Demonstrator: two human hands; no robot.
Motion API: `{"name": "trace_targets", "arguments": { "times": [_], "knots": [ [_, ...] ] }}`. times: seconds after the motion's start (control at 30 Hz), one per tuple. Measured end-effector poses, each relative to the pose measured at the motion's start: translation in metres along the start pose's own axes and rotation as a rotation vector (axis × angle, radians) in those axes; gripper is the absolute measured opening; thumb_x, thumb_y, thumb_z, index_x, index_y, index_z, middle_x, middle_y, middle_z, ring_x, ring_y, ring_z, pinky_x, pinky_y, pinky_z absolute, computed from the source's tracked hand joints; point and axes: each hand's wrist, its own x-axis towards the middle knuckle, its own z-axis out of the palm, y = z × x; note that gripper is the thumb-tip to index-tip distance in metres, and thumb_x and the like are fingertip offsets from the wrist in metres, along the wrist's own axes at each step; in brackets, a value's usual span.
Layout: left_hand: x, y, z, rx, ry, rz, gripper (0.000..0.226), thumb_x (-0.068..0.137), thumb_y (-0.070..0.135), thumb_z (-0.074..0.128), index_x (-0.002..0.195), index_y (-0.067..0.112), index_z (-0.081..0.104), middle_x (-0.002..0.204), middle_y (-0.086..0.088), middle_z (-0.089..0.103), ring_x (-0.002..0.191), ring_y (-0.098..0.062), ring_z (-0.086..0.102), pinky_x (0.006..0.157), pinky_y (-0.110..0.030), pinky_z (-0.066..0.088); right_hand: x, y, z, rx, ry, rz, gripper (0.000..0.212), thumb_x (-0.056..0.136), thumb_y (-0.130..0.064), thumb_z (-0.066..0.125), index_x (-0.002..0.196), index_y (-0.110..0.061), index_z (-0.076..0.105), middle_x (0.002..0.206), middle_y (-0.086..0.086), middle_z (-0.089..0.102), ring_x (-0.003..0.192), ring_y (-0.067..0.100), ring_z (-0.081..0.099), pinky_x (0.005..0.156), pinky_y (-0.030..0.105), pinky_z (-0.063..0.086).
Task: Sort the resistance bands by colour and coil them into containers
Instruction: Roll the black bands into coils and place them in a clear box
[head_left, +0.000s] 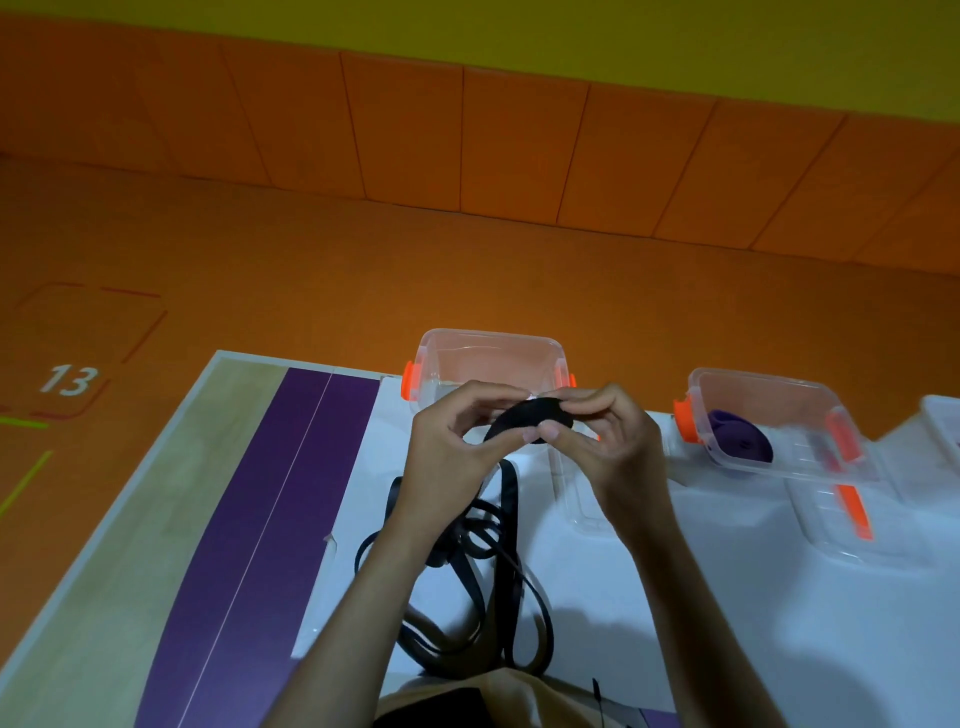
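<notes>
Black band: the rolled part of the black band (527, 423) sits between both hands, lifted above the table; its loose tail (475, 571) drops from the roll toward the person and lies in tangled loops on the white sheet (727, 597).
Key relation: the roll is at the fingertips, and the tail runs from it back toward the body, so its long line goes near-to-far, feeding up into the roll from below.
Left hand: the left hand (452, 447) is closed on the near-left edge of the roll, thumb and fingers pinching it.
Right hand: the right hand (605, 439) is closed on the right side of the roll, thumb pressed on its near face.
Nearer hand: both touch the roll; the left forearm lies over the loose loops, so it looks the nearer one to draw slack.
Empty box: a clear box with orange clips (491, 364) stands just beyond the hands, nothing visible inside; likely the roll's destination.
Second box: a clear box (779, 421) to the right holds a coiled purple band (740, 441); its lid (852, 519) lies in front.
Table: wood edge (156, 519) and a purple strip at left.
</notes>
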Motion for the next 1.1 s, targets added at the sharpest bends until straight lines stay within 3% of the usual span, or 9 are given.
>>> {"name": "trace_targets", "arguments": {
  "times": [0.13,0.23,0.37,0.5,0.6,0.67,0.8,0.9,1.1],
  "knots": [
    [0.001,-0.001,-0.003,0.111,-0.045,-0.056,0.025,0.081,0.024,0.092,0.099,0.035,0.078,0.098,0.013,0.079,0.098,-0.013,0.075,0.086,-0.02,0.056,0.002,0.004,-0.003,-0.204,0.033,-0.048,0.033,0.078,-0.015,0.093,0.085,-0.035,0.068,0.091,-0.014,0.077,0.089,0.008,0.077,0.077,0.023,0.062],
    [0.003,-0.002,-0.007,0.252,-0.073,-0.061,0.026,0.081,0.031,0.091,0.1,0.039,0.076,0.101,0.02,0.077,0.101,-0.01,0.072,0.085,-0.017,0.052,0.002,0.0,-0.001,-0.286,-0.012,-0.088,0.031,0.083,-0.011,0.089,0.096,-0.036,0.075,0.092,-0.021,0.077,0.09,0.004,0.075,0.072,0.014,0.058],
    [0.005,-0.002,-0.01,0.363,-0.052,0.006,0.03,0.082,0.029,0.091,0.105,0.042,0.076,0.104,0.024,0.074,0.099,-0.011,0.067,0.079,-0.011,0.046,0.003,-0.005,0.003,-0.411,-0.022,-0.239,0.014,0.085,-0.004,0.086,0.092,-0.016,0.083,0.09,-0.009,0.078,0.089,0.004,0.073,0.072,0.011,0.053],
    [0.005,0.001,-0.013,0.277,-0.061,0.068,0.034,0.086,0.026,0.088,0.118,0.032,0.08,0.11,0.022,0.077,0.111,-0.014,0.068,0.09,-0.014,0.048,0.004,-0.011,0.007,-0.301,0.046,-0.162,0.022,0.086,-0.009,0.086,0.091,-0.028,0.077,0.091,-0.016,0.078,0.094,0.005,0.075,0.081,0.021,0.059],
    [0.006,0.004,-0.014,0.086,-0.08,0.031,0.033,0.091,0.018,0.083,0.123,0.026,0.079,0.114,0.011,0.078,0.116,-0.019,0.071,0.1,-0.023,0.054,0.005,-0.013,0.012,-0.179,0.072,-0.105,0.023,0.087,-0.015,0.086,0.089,-0.033,0.073,0.096,-0.018,0.078,0.096,0.006,0.075,0.082,0.018,0.058],
    [0.006,0.006,-0.015,0.007,-0.058,0.023,0.031,0.091,0.012,0.082,0.119,0.026,0.08,0.112,0.005,0.078,0.113,-0.021,0.073,0.096,-0.026,0.056,0.005,-0.012,0.014,-0.097,0.045,-0.093,0.02,0.088,-0.017,0.083,0.088,-0.033,0.07,0.099,-0.015,0.077,0.1,0.007,0.074,0.084,0.015,0.055],
    [0.007,0.005,-0.021,-0.047,-0.025,0.009,0.024,0.084,0.006,0.087,0.099,0.025,0.083,0.099,-0.001,0.08,0.101,-0.024,0.076,0.09,-0.029,0.059,0.003,-0.007,0.014,-0.019,-0.078,-0.029,0.026,0.09,-0.014,0.079,0.085,-0.037,0.067,0.106,-0.006,0.078,0.11,0.017,0.073,0.087,0.025,0.059],
    [0.006,0.005,-0.02,-0.047,-0.045,0.003,0.023,0.082,0.007,0.089,0.095,0.025,0.084,0.097,-0.002,0.08,0.098,-0.026,0.076,0.09,-0.035,0.061,0.004,-0.004,0.011,-0.086,-0.036,-0.035,0.035,0.085,-0.008,0.087,0.078,-0.037,0.069,0.097,-0.008,0.08,0.099,0.01,0.076,0.08,0.017,0.058],
    [0.005,-0.003,-0.023,-0.013,-0.166,-0.057,0.038,0.088,0.009,0.084,0.124,0.023,0.079,0.114,0.003,0.076,0.115,-0.022,0.072,0.099,-0.028,0.057,0.007,-0.008,0.006,-0.058,0.04,-0.024,0.024,0.088,-0.012,0.084,0.096,-0.034,0.078,0.099,-0.009,0.081,0.096,0.014,0.078,0.08,0.022,0.061]
  ]
}}
